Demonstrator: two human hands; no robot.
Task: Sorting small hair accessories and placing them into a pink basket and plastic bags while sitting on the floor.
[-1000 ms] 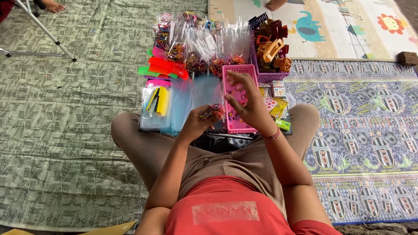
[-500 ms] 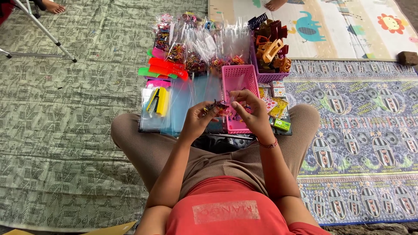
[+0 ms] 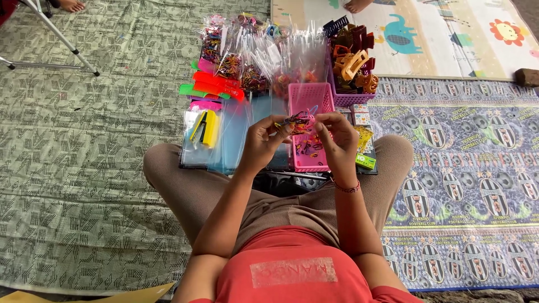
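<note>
Change: the right hand (image 3: 337, 137), which a second ago was reaching out over the pink basket (image 3: 312, 96), is now drawing back to meet the left hand (image 3: 264, 140) above the lap.
Grip: both hands are pinching a small bunch of coloured hair ties (image 3: 297, 121) between fingertips, closed on it from either side.
Meaning: the bunch is being handled in the air, at 6 o'clock of the basket's far rim, no longer lying inside it.
Left flank: a yellow stapler (image 3: 205, 127) is resting on clear plastic sleeves (image 3: 236, 134) at 9 o'clock of the hands.
Far side: filled clear bags (image 3: 264, 56) are lying at 12 o'clock; a purple basket of hair claws (image 3: 351, 67) is sitting at 1 o'clock.
Obstruction: nothing is crossing between the hands; the basket is sitting just beneath them.
</note>
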